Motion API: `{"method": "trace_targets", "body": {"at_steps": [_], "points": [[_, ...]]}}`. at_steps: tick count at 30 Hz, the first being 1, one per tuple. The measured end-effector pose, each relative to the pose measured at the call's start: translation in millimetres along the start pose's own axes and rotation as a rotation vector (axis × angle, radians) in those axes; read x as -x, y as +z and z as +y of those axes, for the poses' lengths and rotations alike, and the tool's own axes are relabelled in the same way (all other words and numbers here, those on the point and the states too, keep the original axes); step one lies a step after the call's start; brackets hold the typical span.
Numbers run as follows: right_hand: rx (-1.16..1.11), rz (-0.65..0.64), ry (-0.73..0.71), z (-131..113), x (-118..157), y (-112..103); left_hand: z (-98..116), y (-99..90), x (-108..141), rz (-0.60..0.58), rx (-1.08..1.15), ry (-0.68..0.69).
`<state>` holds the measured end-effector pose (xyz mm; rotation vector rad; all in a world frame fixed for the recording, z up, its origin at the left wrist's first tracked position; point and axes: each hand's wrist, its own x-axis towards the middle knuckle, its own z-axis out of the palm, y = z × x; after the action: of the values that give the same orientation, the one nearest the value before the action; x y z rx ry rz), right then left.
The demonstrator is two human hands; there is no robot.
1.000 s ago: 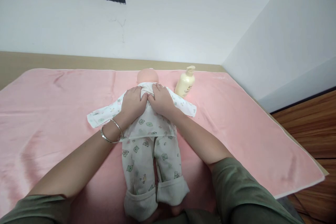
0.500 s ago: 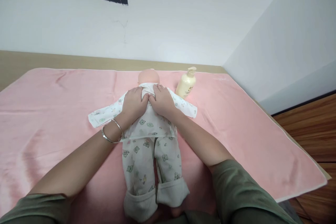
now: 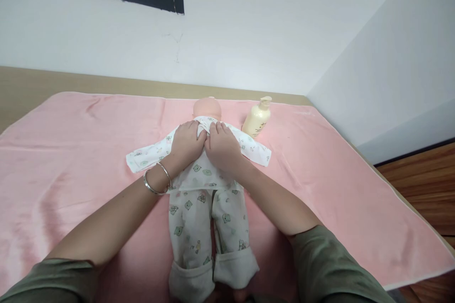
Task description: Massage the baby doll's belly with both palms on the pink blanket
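A baby doll [image 3: 207, 108] lies with its head toward the wall, dressed in a white top [image 3: 202, 170] and white trousers [image 3: 194, 218] printed with small animals. Both palms rest on the upper back of the top. My left hand [image 3: 187, 142], with a silver bangle on its wrist, lies over the left shoulder area, fingers stretched toward the collar. Beside it, my right hand [image 3: 224, 146] covers the right shoulder area with its fingers extended. The thumbs nearly meet at the middle, where the cloth is wrinkled. The doll's sleeves spread out to both sides.
A cream pump bottle [image 3: 256, 118] leans at a tilt near the doll's right sleeve. Everything lies on a pink mat [image 3: 320, 189] over a wooden surface [image 3: 88, 80]. White walls [image 3: 249, 33] border it behind and at right; a wood-grain panel [image 3: 423, 189] stands at the right.
The view has shifted slightly. My hands remain on the doll's back, the thumbs drawn in a little, and the cloth near the collar looks more wrinkled.
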<state>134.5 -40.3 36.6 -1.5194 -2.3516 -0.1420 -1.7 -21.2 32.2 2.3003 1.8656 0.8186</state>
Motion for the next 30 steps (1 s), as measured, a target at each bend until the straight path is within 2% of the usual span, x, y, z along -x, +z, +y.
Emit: {"method": "trace_targets", "body": {"at_steps": [8,13,18,26,30], "points": [[-0.042,-0.052,0.010,9.3,-7.8,-4.3,-0.2,0.8,0.9,0.005,0.005,0.003],[-0.155,-0.030,0.044,27.8,-20.4,6.1,-0.5,2.7,1.8,0.027,0.007,0.016],[-0.180,-0.006,0.057,31.2,-22.4,12.7,-0.9,3.8,1.6,0.035,-0.001,0.012],[-0.238,-0.106,0.032,41.3,-28.0,0.0,13.1,-6.2,14.3,0.011,-0.158,0.090],[-0.194,-0.089,0.056,37.7,-26.6,-1.7,18.6,-8.8,18.3,0.002,-0.180,0.126]]}}
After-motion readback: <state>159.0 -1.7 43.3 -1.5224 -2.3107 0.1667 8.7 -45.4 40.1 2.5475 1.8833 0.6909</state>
